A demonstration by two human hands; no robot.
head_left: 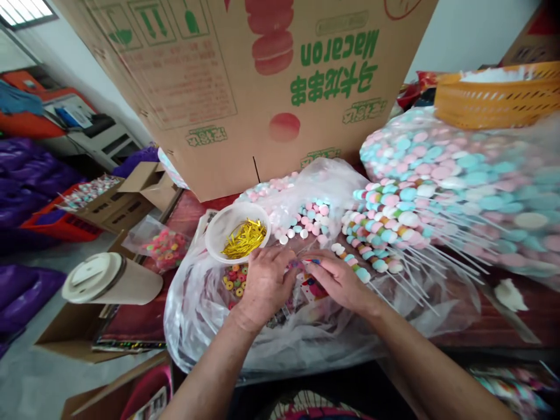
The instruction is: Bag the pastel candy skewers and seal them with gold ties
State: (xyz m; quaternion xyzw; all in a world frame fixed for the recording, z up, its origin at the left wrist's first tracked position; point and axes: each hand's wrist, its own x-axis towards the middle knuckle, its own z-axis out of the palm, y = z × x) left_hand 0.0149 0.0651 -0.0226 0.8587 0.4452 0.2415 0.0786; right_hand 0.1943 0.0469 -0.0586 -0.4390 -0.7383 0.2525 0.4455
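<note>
My left hand is closed, fingers curled down over the plastic sheeting on the table. Opposite it, my right hand is closed too, thumb and fingers pressed together. The fingertips of both hands nearly meet around something small with purple and red-blue bits, too small to name. Just beyond the left hand stands a white bowl with gold twist ties. Colourful ring candies lie beside that hand. To the right of my right hand are candy skewers of pastel discs on white sticks.
A large cardboard box stands behind. Loose pastel candies spill from a bag in front of it. A big candy bag and an orange basket are at right. A lidded cup and a bag of candies are at left.
</note>
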